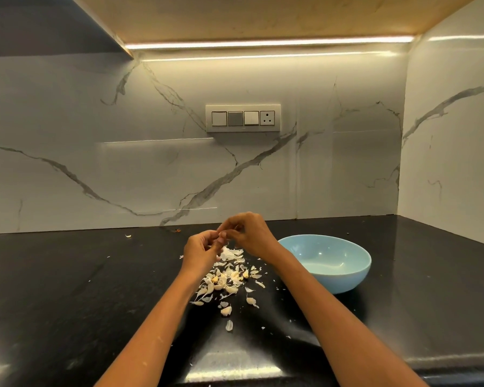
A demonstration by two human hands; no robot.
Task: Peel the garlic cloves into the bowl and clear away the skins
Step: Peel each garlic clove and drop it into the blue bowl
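My left hand (200,248) and my right hand (250,233) meet above the black counter, fingertips pinched together on a small garlic clove (223,236) that is mostly hidden by the fingers. Below them lies a pile of papery garlic skins (231,254) mixed with several unpeeled cloves (221,283). One loose clove (226,310) lies nearer to me. A light blue bowl (355,270) stands to the right of the pile, just past my right wrist; I see nothing in it.
The black stone counter (67,289) runs to a marble backsplash (95,163) behind and a marble side wall (453,149) at right. A switch panel (243,118) sits on the backsplash. Stray skin flakes (128,236) lie scattered about. The counter's front edge (235,370) is near me.
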